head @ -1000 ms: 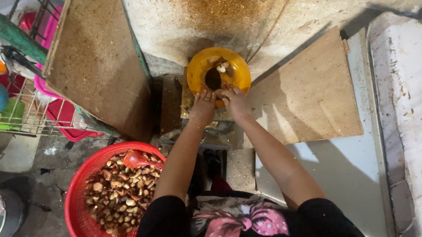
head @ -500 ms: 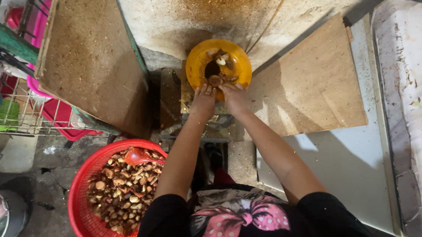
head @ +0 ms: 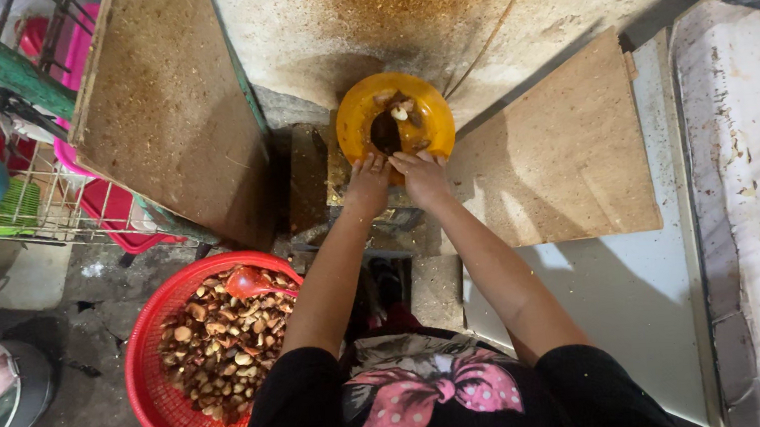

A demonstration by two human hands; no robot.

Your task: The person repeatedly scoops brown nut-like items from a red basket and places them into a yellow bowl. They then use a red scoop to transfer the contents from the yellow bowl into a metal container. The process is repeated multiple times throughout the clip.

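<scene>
- Yellow bowl (head: 357, 110) sits upper centre of the frame, on a small block against the stained wall; a few shelled kernels (head: 400, 111) and a dark lump inside.
- My left hand (head: 368, 180) and my right hand (head: 422, 177) both sit at its near rim, side by side, fingers curled. Can't tell if they pinch a nut or just rest on the edge; no firm grip on the bowl visible.
- Bowl looks like thin plastic: light, stiff enough, likely to slide on the block. I'd hold it by the rim, both sides.
- Kernels: small, hard, probably brittle and a bit oily. Fingertip pinch, not a squeeze.
- Red basket (head: 148, 346), lower left, well apart from the bowl: heaped with brown nuts (head: 215, 345), a red scoop (head: 247, 283) on top. Judged heavy when full; lift at the rim with two hands.
- Brown boards (head: 168, 112) lean left and right of the bowl; wire rack (head: 32, 211) at far left.
</scene>
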